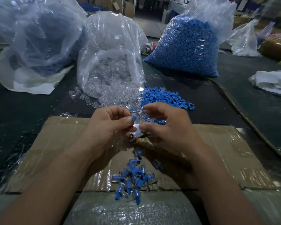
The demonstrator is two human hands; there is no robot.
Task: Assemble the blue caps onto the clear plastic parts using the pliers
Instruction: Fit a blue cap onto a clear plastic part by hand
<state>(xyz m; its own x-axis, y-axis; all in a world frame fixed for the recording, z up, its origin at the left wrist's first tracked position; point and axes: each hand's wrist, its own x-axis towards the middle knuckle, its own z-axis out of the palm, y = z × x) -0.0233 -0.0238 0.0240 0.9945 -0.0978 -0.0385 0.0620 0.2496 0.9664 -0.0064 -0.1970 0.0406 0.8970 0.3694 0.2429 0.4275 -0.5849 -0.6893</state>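
**Cap meets clear part, pliers waiting**

My left hand (107, 125) pinches a small blue plastic cap (134, 118) between thumb and fingertips. My right hand (167, 127), fingers curled, pinches a small clear plastic part (137, 127) right against the cap, between the two hands. I judge this to be the fitting step: the cap is started by hand, not yet pressed home.

The pliers with a tape-wrapped handle (142, 140) sit just under the right palm; I cannot tell whether that hand grips them. Next I need the cap seated squarely, then the pliers brought round to squeeze it.

Finished blue-and-clear pieces (133, 177) lie on the brown cardboard sheet (55, 143), nearer me than the hands. A heap of loose blue caps (165, 98) lies beyond the right hand.
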